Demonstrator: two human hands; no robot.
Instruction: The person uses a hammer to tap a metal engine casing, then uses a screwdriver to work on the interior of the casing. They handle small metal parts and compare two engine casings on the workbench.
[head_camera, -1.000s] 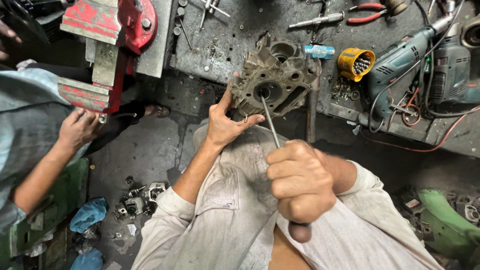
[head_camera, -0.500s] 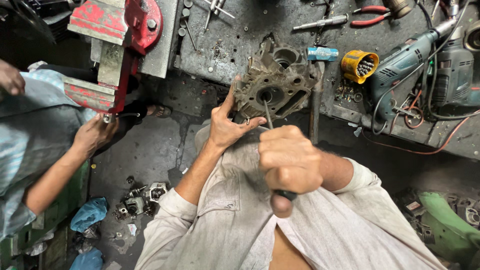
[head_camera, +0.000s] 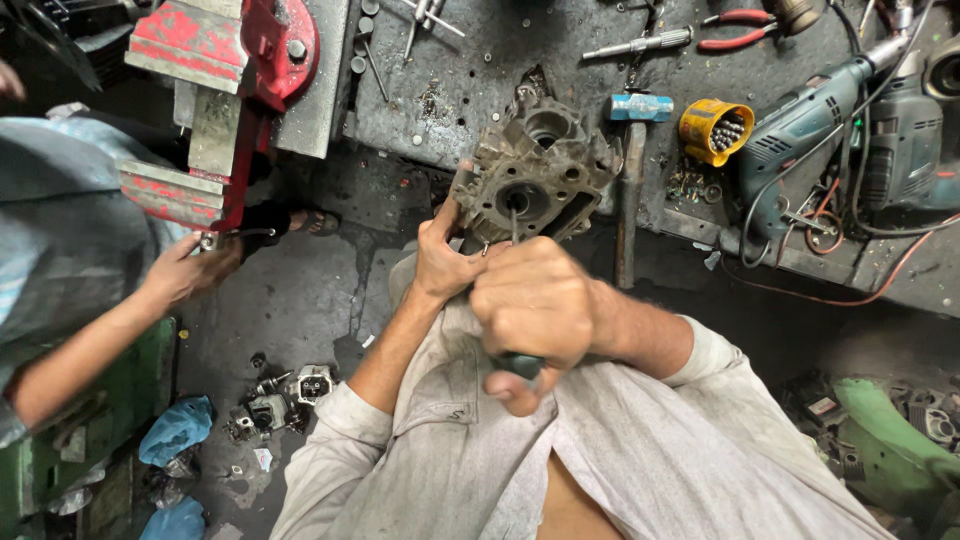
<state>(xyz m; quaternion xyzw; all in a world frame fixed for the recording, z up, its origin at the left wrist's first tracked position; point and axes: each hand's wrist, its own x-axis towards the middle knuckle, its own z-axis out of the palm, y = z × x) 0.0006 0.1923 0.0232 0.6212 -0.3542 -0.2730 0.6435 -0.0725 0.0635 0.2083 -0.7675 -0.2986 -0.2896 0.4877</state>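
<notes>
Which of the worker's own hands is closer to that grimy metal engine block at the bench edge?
The left. The left hand grips the engine block at its lower left edge. The right hand sits just below it, fisted around a screwdriver whose shaft reaches into the block.

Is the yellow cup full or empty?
Full: the yellow cup lies tipped on the bench, its mouth packed with small dark metal bits.
</notes>
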